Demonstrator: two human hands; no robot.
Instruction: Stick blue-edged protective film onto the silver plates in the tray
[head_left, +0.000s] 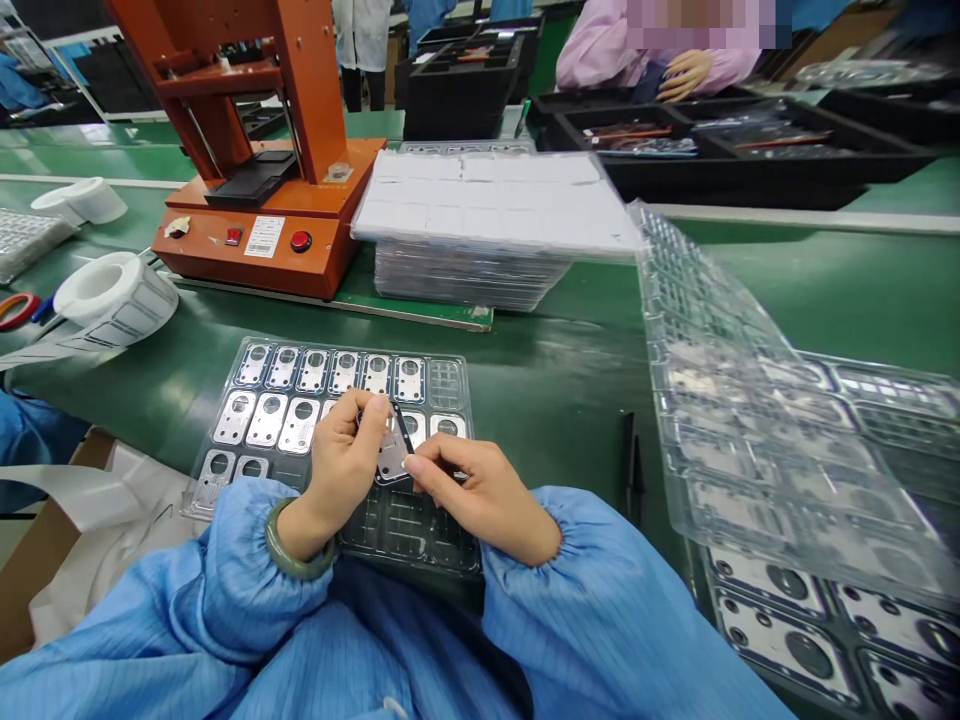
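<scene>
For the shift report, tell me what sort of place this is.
Probably an electronics assembly workshop: a green-matted workbench, a clear plastic tray of small metal plates, and an orange benchtop press.

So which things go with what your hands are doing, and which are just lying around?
With the hands: left hand, right hand, small metal plate, clear plastic tray.

Just lying around: black tweezers, label roll, stacked trays, orange benchtop machine.
</scene>
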